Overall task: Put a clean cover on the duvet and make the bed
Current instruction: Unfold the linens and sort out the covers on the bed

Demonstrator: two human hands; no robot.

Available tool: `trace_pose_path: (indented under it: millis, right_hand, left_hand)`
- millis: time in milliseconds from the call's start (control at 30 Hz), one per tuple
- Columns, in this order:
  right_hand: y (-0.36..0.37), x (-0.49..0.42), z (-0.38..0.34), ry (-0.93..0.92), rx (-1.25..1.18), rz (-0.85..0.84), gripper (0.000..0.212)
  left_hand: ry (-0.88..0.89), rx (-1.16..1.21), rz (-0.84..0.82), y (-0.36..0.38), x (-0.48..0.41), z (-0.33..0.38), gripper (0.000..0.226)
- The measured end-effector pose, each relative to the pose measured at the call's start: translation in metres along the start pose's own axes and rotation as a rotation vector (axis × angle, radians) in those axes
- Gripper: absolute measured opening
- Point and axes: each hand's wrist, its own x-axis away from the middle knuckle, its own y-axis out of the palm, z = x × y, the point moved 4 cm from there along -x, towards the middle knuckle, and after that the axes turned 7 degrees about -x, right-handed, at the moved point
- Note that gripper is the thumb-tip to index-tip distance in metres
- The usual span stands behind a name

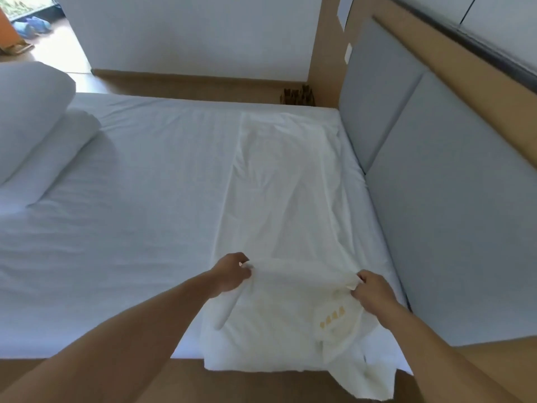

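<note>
A white duvet cover [284,181] lies in a long folded strip across the bed [130,228], beside the headboard. Its near end is lifted and bunched, and a small label with yellow marks [332,315] shows on it. My left hand [232,273] pinches the cover's near edge on the left. My right hand [370,289] pinches the same edge on the right. Part of the cover hangs over the bed's near side [363,373]. A rolled white duvet [32,132] lies at the far left of the bed.
A grey padded headboard [436,184] with a wooden frame runs along the right. A white wall and wooden skirting stand beyond the bed's far side. Wooden floor shows in front of the bed. Blue items lie on the floor at the top left.
</note>
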Motion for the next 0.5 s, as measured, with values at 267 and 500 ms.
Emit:
trace_pose_path:
  millis: [267, 500]
  right_hand:
    - [0.043, 0.014, 0.046, 0.114, 0.255, -0.392, 0.016]
    - [0.022, 0.017, 0.022, 0.064, 0.229, -0.464, 0.035]
  left_hand:
    - [-0.139, -0.082, -0.234, 0.044, 0.019, -0.055, 0.043]
    - [-0.223, -0.067, -0.26, 0.034, 0.047, -0.037, 0.038]
